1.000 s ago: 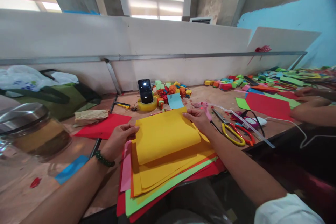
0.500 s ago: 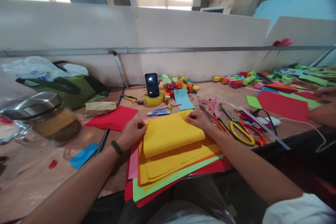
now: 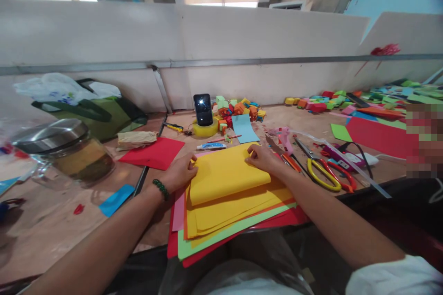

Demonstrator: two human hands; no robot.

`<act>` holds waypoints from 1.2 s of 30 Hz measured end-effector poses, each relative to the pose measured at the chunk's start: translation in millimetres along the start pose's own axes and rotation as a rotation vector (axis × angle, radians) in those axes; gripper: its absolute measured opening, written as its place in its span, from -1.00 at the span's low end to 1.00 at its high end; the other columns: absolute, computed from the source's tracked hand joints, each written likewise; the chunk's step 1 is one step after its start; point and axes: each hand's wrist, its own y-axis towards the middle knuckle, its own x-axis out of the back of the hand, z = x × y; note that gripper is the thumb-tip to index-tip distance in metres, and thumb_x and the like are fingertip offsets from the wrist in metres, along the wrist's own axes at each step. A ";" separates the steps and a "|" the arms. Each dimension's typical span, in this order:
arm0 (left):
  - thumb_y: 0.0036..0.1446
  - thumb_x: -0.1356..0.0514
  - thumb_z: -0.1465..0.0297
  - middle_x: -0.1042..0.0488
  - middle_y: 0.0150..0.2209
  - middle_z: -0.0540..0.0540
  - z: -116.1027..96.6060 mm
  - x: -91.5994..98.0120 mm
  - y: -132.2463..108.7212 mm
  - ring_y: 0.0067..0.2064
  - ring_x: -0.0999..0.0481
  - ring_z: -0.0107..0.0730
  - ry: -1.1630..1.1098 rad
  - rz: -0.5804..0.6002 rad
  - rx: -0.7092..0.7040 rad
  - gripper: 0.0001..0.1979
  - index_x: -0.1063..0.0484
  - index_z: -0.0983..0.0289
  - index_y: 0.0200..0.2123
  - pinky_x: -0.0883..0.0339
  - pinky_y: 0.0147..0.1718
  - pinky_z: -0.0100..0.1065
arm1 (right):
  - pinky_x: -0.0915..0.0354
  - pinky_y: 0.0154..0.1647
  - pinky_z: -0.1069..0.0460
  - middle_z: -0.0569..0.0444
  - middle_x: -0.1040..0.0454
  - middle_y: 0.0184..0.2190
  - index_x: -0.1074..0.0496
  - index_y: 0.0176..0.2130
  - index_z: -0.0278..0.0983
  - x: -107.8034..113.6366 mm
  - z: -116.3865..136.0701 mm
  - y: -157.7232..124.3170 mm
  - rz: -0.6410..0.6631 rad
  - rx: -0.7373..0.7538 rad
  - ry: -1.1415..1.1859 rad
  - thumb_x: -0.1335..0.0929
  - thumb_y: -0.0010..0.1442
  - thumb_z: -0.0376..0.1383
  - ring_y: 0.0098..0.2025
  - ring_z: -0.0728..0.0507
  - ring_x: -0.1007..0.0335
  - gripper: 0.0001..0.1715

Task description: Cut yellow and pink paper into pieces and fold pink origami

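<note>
A yellow sheet of paper (image 3: 226, 177) is folded over toward me, its bend a soft roll along the near side. My left hand (image 3: 180, 173), with a dark green bead bracelet (image 3: 161, 189) on the wrist, pinches the sheet's left far corner. At the right far corner my right hand (image 3: 263, 158) grips it between thumb and fingers. Below lies a stack of coloured sheets: more yellow, orange, a green sheet (image 3: 183, 250), a pink sheet (image 3: 177, 214) and red at the bottom. The stack overhangs the table's front edge.
Scissors (image 3: 321, 173), a pink glue gun (image 3: 283, 137) and a purple power strip (image 3: 346, 159) lie to the right. A phone (image 3: 203, 110) stands in a tape roll (image 3: 204, 129) behind. A glass jug (image 3: 83, 161) is at left, folded paper blocks (image 3: 238, 108) at the back.
The view has shifted slightly, so most things appear a little further right. Both hands keep hold of the folded yellow sheet, which looks almost unchanged.
</note>
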 end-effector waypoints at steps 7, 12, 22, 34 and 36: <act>0.02 -0.17 0.38 -0.51 -0.25 0.14 -14.2 12.5 24.9 -0.17 -0.45 -0.22 0.381 0.433 -0.471 -0.76 -0.60 0.15 -0.25 -0.24 -0.15 -0.33 | -0.12 -0.50 0.10 0.08 -0.48 -0.45 -0.36 0.06 -0.34 2.7 1.3 4.4 0.042 -0.013 -0.049 -0.44 -0.02 -0.35 -0.44 -0.08 -0.35 -0.38; 0.00 -0.22 0.35 -0.53 -0.38 0.12 -30.6 1.1 43.2 -0.31 -0.48 -0.24 0.539 0.523 -0.450 -0.88 -0.57 0.19 -0.41 -0.27 -0.23 -0.32 | -0.12 -0.49 0.13 0.10 -0.49 -0.41 -0.34 0.10 -0.35 6.1 -1.5 10.0 0.092 0.001 -0.066 -0.46 -0.01 -0.34 -0.44 -0.03 -0.34 -0.34; 0.21 -0.11 0.28 -0.45 -0.09 0.33 -68.0 -36.5 14.3 -0.03 -0.43 -0.03 0.744 0.485 -0.413 -0.75 -0.38 0.34 -0.17 -0.30 -0.06 -0.12 | -0.17 -0.45 0.16 0.06 -0.51 -0.32 -0.29 0.14 -0.36 10.5 0.5 10.5 0.151 0.002 -0.111 -0.46 0.08 -0.29 -0.36 -0.02 -0.38 -0.34; 0.20 -0.08 0.01 -0.22 0.16 0.36 -44.3 -56.0 -3.4 0.22 -0.21 0.02 0.649 0.437 -0.459 -0.41 -0.24 0.35 0.09 -0.16 0.17 -0.06 | -0.28 -0.19 0.08 -0.08 -0.52 -0.08 -0.40 0.09 -0.31 37.9 39.1 2.8 0.227 0.076 -0.396 -0.38 0.12 -0.39 -0.11 -0.15 -0.45 -0.48; 0.22 -0.03 0.01 -0.20 0.17 0.39 -44.0 -58.0 -6.6 0.23 -0.19 0.04 0.652 0.418 -0.448 -0.41 -0.24 0.37 0.10 -0.14 0.18 -0.04 | -0.25 -0.08 0.06 -0.08 -0.49 -0.01 -0.50 -0.01 -0.28 43.2 58.1 -9.2 0.251 0.142 -0.448 -0.31 0.12 -0.49 -0.02 -0.17 -0.41 -0.57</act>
